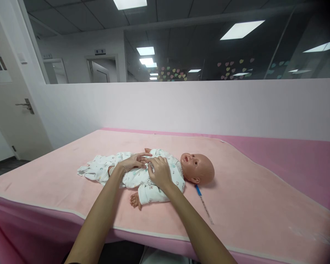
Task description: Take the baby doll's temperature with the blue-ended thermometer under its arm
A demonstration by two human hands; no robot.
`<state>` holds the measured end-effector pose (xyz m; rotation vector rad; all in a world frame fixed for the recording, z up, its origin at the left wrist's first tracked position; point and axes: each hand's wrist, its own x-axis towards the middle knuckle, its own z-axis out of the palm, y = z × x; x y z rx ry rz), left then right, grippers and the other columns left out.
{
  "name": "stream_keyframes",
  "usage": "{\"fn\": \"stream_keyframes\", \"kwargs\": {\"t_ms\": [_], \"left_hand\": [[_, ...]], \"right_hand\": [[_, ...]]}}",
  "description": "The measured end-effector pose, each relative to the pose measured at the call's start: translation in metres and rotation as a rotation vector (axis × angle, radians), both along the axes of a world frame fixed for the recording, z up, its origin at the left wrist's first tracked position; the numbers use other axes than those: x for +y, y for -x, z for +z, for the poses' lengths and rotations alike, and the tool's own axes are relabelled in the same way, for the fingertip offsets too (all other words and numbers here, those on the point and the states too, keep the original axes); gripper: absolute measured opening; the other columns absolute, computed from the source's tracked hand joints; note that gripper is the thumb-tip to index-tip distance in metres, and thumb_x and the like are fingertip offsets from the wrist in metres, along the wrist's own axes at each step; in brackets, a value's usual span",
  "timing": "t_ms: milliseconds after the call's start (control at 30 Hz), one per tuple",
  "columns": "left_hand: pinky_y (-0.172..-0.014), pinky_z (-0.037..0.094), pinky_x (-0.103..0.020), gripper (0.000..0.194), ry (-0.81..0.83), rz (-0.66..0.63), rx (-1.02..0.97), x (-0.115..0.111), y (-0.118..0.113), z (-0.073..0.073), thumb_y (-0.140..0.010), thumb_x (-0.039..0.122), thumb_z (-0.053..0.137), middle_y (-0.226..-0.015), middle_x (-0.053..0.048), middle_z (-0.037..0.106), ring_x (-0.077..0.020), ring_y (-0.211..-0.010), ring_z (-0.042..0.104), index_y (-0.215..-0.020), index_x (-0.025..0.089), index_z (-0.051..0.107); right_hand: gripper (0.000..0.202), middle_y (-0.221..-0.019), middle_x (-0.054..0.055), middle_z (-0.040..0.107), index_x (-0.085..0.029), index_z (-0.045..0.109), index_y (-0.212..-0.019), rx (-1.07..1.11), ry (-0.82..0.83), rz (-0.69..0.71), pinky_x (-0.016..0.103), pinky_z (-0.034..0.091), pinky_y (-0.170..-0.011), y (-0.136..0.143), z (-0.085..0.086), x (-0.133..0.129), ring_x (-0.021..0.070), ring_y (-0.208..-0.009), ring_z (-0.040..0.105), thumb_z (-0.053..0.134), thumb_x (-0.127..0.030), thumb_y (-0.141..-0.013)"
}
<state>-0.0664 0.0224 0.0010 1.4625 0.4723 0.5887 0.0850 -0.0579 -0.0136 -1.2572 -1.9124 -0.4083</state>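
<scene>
A baby doll (199, 169) lies on its back on the padded pink table, its head to the right and its legs to the left. It wears a white top (154, 193) with a small print and matching trousers (99, 167). My left hand (134, 162) is at the lower front of the top, fingers bent against the cloth. Close beside it, my right hand (160, 171) rests on the doll's belly with curled fingers, pinching the top's front. The fingertips nearly meet and partly hide the fabric between them.
By the doll's head lies a thin clear stick with a blue end, like a glass thermometer (204, 205). A pink mat (250, 216) covers the table (299, 165). Behind stands a white wall (209, 106) with a window above; a door (19, 110) is at the left.
</scene>
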Motion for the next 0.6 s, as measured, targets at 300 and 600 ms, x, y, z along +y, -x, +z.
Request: {"fn": "stream_keyframes", "kwargs": {"t_ms": [300,600], "left_hand": [[-0.054,0.030,-0.017,0.052,-0.058,0.015,0.065,-0.0004,-0.0009,0.0031,-0.063,0.018,0.066,-0.075,0.001,0.054,-0.0044,-0.062,0.045,-0.114,0.020,0.053],[-0.056,0.033,-0.017,0.051,-0.072,-0.012,0.058,-0.0005,-0.0019,0.0037,-0.066,0.019,0.065,-0.076,-0.001,0.055,-0.0062,-0.065,0.047,-0.114,0.017,0.051]], "right_hand": [[0.015,-0.082,0.003,0.057,-0.018,0.056,-0.086,0.008,-0.024,0.010,0.031,0.030,-0.077,0.0004,-0.0001,-0.0011,0.0165,-0.083,0.044,0.048,-0.017,-0.073],[0.007,-0.072,0.001,0.056,-0.017,0.053,-0.074,0.029,-0.061,0.044,0.030,0.030,-0.074,0.0001,-0.0011,0.0002,0.0149,-0.077,0.044,0.048,-0.012,-0.070]]}}
